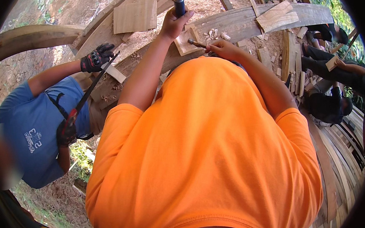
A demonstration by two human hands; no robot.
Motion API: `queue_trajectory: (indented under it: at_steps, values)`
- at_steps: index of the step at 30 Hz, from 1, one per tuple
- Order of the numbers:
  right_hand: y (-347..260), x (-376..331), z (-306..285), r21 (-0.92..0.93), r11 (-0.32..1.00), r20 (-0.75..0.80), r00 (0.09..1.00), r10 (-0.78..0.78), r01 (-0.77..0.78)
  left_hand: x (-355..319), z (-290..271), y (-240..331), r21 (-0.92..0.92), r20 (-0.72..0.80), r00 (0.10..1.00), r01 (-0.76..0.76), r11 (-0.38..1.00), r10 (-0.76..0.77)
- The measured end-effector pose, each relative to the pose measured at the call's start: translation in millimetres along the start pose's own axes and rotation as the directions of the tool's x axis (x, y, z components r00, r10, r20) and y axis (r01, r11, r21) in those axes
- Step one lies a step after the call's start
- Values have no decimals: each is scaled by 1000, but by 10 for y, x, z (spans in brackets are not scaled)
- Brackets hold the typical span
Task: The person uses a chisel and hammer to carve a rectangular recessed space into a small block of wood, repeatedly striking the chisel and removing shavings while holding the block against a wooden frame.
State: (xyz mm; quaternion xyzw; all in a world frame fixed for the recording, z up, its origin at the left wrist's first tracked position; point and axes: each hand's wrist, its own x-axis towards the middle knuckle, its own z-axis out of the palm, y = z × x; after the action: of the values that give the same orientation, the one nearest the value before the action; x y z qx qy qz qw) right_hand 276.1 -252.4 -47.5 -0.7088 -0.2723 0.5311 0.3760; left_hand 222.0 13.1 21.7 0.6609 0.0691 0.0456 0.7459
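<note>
My left hand [174,25] is raised and closed around a dark cylindrical tool handle [179,6] that sticks up out of the fist. My right hand [223,47] grips a thin metal chisel [196,43], whose tip points left onto a small square wooden block [185,44]. The block rests on a long curved plank [242,21], with pale wood chips [214,33] lying just behind it. My orange shirt [213,157] hides everything below my hands.
On my left a person in a blue shirt [35,130] with black gloves holds a red-handled saw [83,101] against a wood piece [114,73]. At the right a person in dark clothes [331,73] sits among stacked planks [343,153]. A square board [135,16] lies at the back.
</note>
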Motion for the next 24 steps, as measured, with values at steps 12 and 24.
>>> queue_trajectory:
  at_steps: [12,24]
  values:
    - [-81,-44,-45,-4,998,46,997,67,-66,-86,57,0,84,18,998,-60,995,59]
    - [-210,-104,-44,-14,996,48,995,88,-87,-71,23,35,59,-16,1000,-15,998,16]
